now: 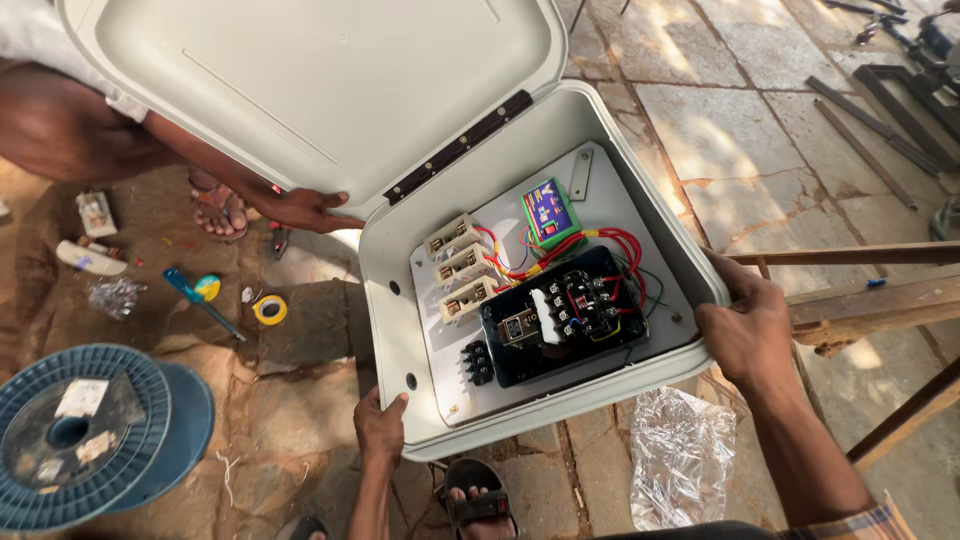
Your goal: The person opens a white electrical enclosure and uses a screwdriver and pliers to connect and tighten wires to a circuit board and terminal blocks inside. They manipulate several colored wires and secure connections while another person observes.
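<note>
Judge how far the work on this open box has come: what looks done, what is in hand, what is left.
Done: switchgear is mounted and red wires run inside the box. In hand: the left hand and right hand hold its edges, and another person's hand holds the lid. Left: the lid is open; tape and a screwdriver lie out.

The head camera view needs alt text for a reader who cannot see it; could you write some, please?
A person's left hand and right hand grip the edges of an open pale-grey plastic electrical enclosure holding a black switch unit, red wiring and a green module. Another person's hand steadies its raised hinged lid, above a stone floor with a blue cable reel.
</note>
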